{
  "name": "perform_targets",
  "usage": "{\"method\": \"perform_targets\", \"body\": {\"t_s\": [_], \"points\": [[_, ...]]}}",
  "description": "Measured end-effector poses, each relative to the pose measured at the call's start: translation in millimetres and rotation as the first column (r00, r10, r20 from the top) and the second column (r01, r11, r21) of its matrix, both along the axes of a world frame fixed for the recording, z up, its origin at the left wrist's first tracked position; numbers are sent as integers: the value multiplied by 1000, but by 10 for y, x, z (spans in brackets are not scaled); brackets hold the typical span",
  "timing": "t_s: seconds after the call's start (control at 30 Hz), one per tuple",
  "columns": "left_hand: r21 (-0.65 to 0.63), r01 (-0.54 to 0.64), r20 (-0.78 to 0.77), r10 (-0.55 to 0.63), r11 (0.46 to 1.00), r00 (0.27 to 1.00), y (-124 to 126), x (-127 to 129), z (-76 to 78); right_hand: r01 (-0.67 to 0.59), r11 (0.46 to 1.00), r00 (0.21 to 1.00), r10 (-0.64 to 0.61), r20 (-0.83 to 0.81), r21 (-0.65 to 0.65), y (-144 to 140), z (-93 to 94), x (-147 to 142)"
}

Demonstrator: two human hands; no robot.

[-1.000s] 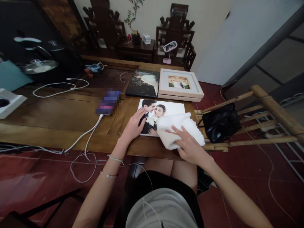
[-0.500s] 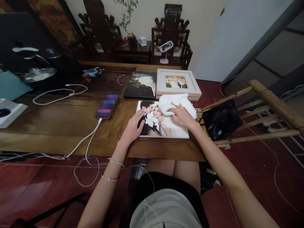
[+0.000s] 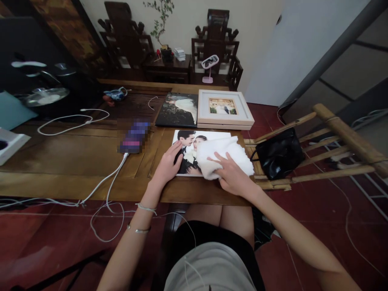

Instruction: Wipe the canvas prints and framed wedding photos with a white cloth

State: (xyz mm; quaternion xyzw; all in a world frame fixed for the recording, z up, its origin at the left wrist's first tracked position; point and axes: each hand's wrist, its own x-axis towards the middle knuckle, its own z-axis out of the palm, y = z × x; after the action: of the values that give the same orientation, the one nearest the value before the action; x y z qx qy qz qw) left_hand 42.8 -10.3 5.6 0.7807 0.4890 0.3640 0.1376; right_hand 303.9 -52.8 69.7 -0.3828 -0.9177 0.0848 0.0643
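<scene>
Surface: wooden table [image 3: 75,153], wide and low, with carved dark chairs [image 3: 216,44] along the far wall.
Work item: photo print [image 3: 185,150], lying flat at the near right edge of the table, directly in front of the seated person.
Left hand [image 3: 168,161]: fingers spread flat, pressing on the print's left edge; nothing gripped.
Right hand [image 3: 232,178]: palm down, fingers loosely spread over a white cloth [image 3: 226,155], pinning it against the right half of the print.
Cloth: bunched, covers the print's right side and overhangs the table's right edge.
Neighbours, far side: dark photo print [image 3: 178,109] and white frame [image 3: 224,110], side by side, just beyond the work item.
Neighbours, left: phone [image 3: 133,135] on a white cable [image 3: 106,182], near the print but apart.
Neighbours, right: black bag [image 3: 280,153] on a bamboo rack [image 3: 333,141], just off the table.
Technique note: judged best to keep the left hand firm so the print cannot slide, use light even strokes, and keep the cloth flat rather than wadded.
Risk: pushing the print off the near edge.
</scene>
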Motion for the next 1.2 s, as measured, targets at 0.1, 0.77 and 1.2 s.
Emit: {"method": "perform_targets", "body": {"t_s": [0.1,0.77,1.2], "points": [[-4,5,7,-5,1000,1000,1,2,3,-36,999,999,35,-23,-13,-81,18,18],[-6,2,20,-2,1000,1000,0,21,18,32,997,998,-36,59,65,-22,-53,15],[-12,-1,17,1,1000,1000,-9,25,42,-5,998,996,-1,-92,-64,88,33,137]]}}
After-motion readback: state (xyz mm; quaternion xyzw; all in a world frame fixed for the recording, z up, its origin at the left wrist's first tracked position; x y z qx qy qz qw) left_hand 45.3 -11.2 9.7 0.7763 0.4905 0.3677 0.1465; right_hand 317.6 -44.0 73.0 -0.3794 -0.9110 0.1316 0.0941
